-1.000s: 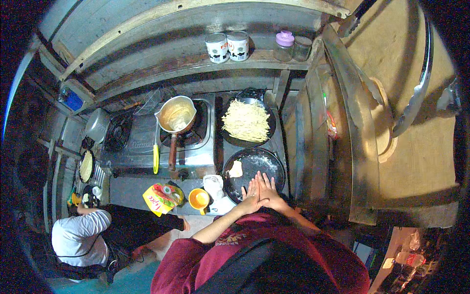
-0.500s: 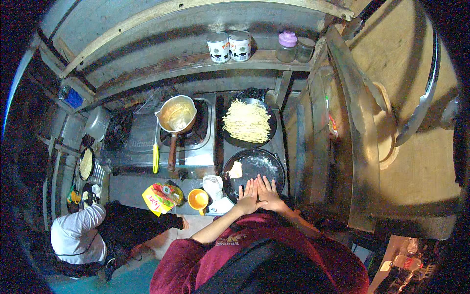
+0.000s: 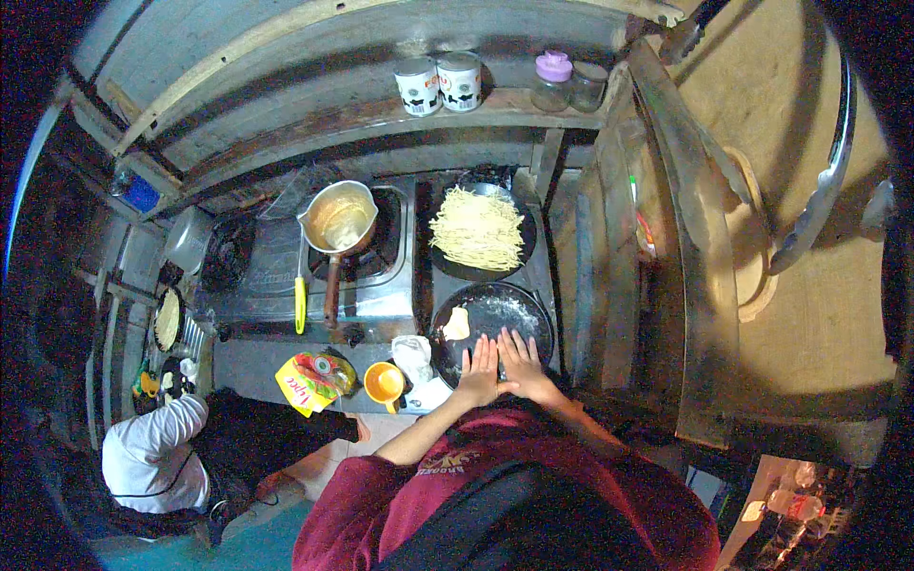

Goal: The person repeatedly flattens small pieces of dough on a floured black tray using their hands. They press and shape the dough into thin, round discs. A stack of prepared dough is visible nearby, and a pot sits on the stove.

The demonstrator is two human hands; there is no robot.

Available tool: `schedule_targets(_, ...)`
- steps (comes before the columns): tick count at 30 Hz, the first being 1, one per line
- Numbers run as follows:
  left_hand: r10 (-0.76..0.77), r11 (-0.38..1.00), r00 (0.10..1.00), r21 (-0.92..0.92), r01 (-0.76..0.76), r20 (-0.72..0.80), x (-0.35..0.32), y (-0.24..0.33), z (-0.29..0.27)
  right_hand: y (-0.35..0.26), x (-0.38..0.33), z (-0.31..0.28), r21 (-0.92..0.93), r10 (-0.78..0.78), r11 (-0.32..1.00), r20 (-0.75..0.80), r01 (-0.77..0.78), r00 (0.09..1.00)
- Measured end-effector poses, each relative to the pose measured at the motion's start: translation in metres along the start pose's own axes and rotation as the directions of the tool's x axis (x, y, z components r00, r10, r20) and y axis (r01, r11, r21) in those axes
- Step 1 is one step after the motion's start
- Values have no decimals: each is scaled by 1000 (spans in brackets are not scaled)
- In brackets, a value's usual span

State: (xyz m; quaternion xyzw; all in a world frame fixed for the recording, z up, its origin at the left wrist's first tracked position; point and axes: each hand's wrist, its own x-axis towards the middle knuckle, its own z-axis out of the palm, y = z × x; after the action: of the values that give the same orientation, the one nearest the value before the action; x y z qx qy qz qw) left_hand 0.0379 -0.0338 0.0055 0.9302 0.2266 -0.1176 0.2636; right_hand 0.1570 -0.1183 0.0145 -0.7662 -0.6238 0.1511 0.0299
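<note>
My left hand (image 3: 478,373) and my right hand (image 3: 524,366) lie side by side, palms down with fingers stretched out, over the near part of a round black tray (image 3: 540,321). The thumbs meet or nearly meet between them. Whether anything lies under the palms is hidden. White flour is dusted across the tray, and a flat pale piece of dough (image 3: 457,324) rests at its left side. Just beyond sits a dark pan (image 3: 446,264) heaped with thin pale yellow strips (image 3: 476,228).
Left of the pan, a saucepan (image 3: 340,219) stands on the stove (image 3: 400,305), near a yellow-green handle (image 3: 301,305). A yellow cup (image 3: 384,383), a white bag (image 3: 412,357) and a yellow packet (image 3: 309,383) line the front edge. Another person (image 3: 157,452) sits at lower left.
My hands, which overlapped at the thumbs and palms, now lie more evenly side by side, the left slightly farther left. The view has shifted a little.
</note>
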Motion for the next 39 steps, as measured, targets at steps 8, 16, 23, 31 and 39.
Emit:
schedule_targets(8, -33, 978, 966, -209, -22, -255, 14, -5, 3, 2, 19, -1, 130, 75, 990, -173, -53, 982)
schedule_targets(16, 51, 933, 998, -359, -33, 39, -3, 9, -8, -11, -4, -6, 145, -12, 989, -14, 14, 1000)
schedule_targets(23, -33, 978, 998, -204, 44, 56, 17, 0, -7, -7, 18, -2, 79, 57, 996, -66, -52, 996)
schedule_targets(31, -43, 991, 982, -117, 65, 184, -9, 9, -13, -9, -11, -1, 98, 16, 995, 77, -23, 997)
schedule_targets(39, -103, 993, 994, -55, 104, 29, 18, -3, -9, 0, 21, 8, -82, 86, 992, -143, -99, 986)
